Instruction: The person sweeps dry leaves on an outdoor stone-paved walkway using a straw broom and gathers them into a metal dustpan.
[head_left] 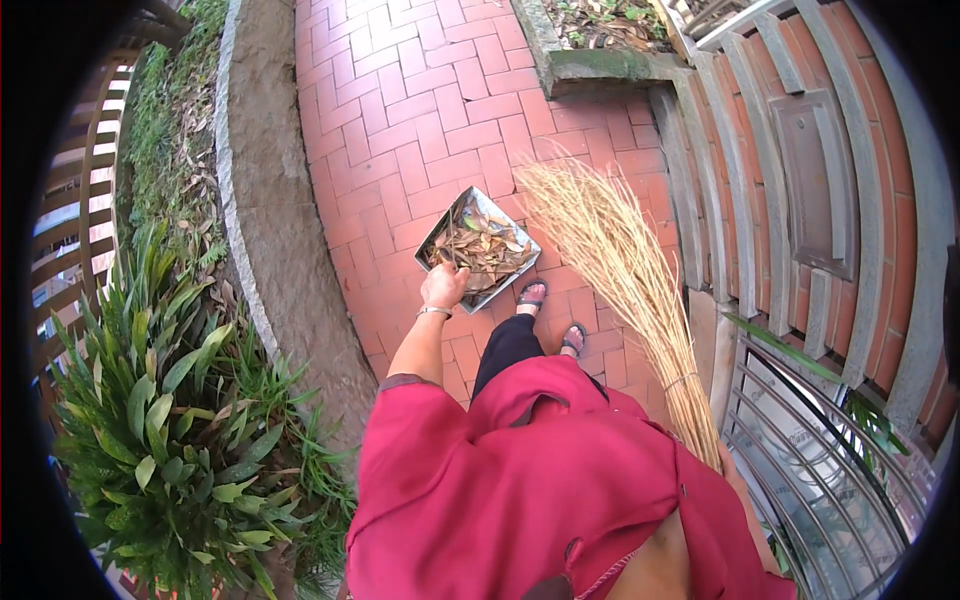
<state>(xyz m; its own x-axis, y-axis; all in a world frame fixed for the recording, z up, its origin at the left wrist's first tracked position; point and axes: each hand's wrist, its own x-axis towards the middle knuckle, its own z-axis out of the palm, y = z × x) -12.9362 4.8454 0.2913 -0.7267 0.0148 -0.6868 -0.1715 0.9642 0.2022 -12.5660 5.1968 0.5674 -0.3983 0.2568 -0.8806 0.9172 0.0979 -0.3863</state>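
Note:
My left hand (pixel 443 286) is closed on the near left edge of a square metal dustpan (pixel 529 262), a bracelet on its wrist. Dry brown leaves (pixel 483 247), with a little green among them, fill much of the pan. On my right slants a long straw broom (pixel 640 290), its bristles fanned out toward the paving ahead and bound with a tie lower down. My right hand (pixel 729 462) is at the broom's narrow bound end, mostly hidden behind the straw, and appears wrapped round it.
Red brick paving (pixel 420 120) runs ahead between a stone kerb (pixel 275 200) on the left and a brick wall (pixel 870 150) on the right. Leafy plants (pixel 170 430) grow beyond the kerb. A metal railing (pixel 800 440) stands at the lower right. My sandalled feet (pixel 533 293) are beside the dustpan.

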